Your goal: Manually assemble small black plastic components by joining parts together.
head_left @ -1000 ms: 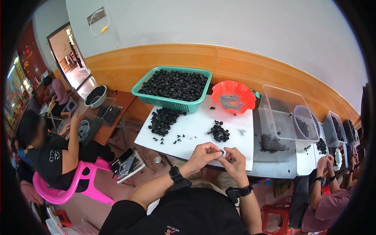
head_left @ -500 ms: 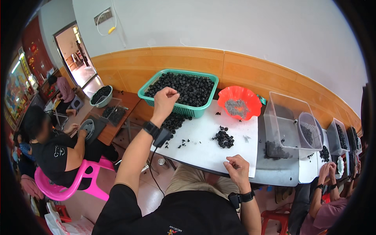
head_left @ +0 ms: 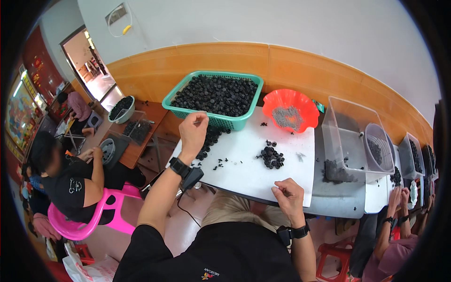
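My left hand (head_left: 193, 135) is raised at the front wall of a green plastic basket (head_left: 225, 123). Its thumb and fingers are pinched together; whatever they hold is too small or hidden to make out. Small round black parts (head_left: 218, 96) fill the basket. More black parts (head_left: 211, 138) lie in a heap below its front side, partly behind my left hand. Close to the front edge of a white board (head_left: 235, 164), my right hand (head_left: 289, 198) has thumb and fingers pressed together, their contents hidden. A small pile of black parts (head_left: 272, 157) lies beyond it.
A red scalloped bowl (head_left: 310, 115) with grey bits stands behind the pile. To its right is a clear plastic bin (head_left: 345, 141) beside a grey round basket (head_left: 387, 157). One person (head_left: 70, 183) sits on a pink chair (head_left: 98, 214) at left; another's hands (head_left: 398, 199) work at right.
My left hand has drawn back from over the basket's parts to its front wall, still pinched. The right hand stays near the board's front edge. The whole view has shifted slightly.
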A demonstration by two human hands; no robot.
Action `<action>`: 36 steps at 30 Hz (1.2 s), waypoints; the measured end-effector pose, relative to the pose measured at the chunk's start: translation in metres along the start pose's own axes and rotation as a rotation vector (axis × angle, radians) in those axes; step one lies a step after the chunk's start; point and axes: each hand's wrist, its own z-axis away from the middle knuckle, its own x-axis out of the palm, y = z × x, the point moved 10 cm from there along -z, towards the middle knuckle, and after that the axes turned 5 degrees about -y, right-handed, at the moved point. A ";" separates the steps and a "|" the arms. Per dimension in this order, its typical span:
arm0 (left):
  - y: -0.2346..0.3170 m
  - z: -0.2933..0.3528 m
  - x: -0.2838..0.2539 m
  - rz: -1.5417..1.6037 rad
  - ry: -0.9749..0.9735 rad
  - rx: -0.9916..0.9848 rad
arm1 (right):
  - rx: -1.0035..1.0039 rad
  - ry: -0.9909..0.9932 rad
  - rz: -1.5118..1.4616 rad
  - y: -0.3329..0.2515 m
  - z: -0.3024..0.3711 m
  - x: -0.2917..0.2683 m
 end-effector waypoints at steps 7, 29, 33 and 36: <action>0.024 0.076 0.062 0.152 -0.283 -0.050 | 0.004 0.000 -0.036 -0.003 -0.005 0.003; 0.022 0.114 0.137 0.108 -0.553 -0.088 | 0.287 -0.083 -0.193 0.032 -0.018 -0.002; 0.022 0.115 0.138 0.101 -0.578 -0.081 | 0.246 -0.051 0.099 0.016 -0.050 -0.027; 0.023 0.116 0.138 0.116 -0.582 -0.075 | 0.181 -0.046 0.242 0.016 -0.075 -0.034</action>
